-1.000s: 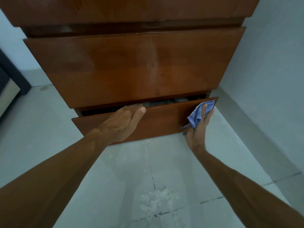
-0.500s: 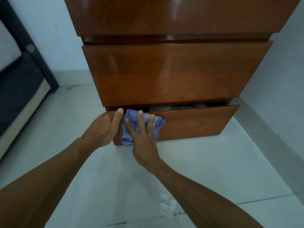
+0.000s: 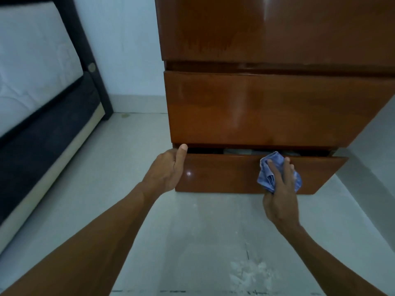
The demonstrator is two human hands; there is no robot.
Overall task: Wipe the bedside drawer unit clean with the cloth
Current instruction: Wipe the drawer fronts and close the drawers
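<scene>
From my feed I see the wooden drawer unit (image 3: 277,107) filling the upper right of the view, from about 12 o'clock round to 3 o'clock. It shows 3 fronts stacked one above the other, all glossy brown. The bottom drawer (image 3: 224,174) sits pulled out a little, so a dark gap shows along its top edge with some items inside that I cannot make out.

My left hand (image 3: 168,169) is at the left end of that bottom drawer, just left of centre in the view. It is curled round the drawer's left corner, thumb up against the top edge, gripping the drawer front.

My right hand (image 3: 280,189) is at about 3 o'clock from the left one, fingers spread flat and pressing the blue cloth (image 3: 267,176) against the face of the bottom drawer, right of its middle. The cloth is bunched, its top reaching the drawer's upper edge, and it shows on both sides of my fingers.

At 9 o'clock lies a bed (image 3: 42,116) with a white mattress on a dark frame, well apart from the unit. The pale tiled floor (image 3: 192,231) runs under both forearms, with a whitish smudge (image 3: 252,274) at about 5 o'clock. A light wall (image 3: 128,50) stands behind, between bed and unit.
</scene>
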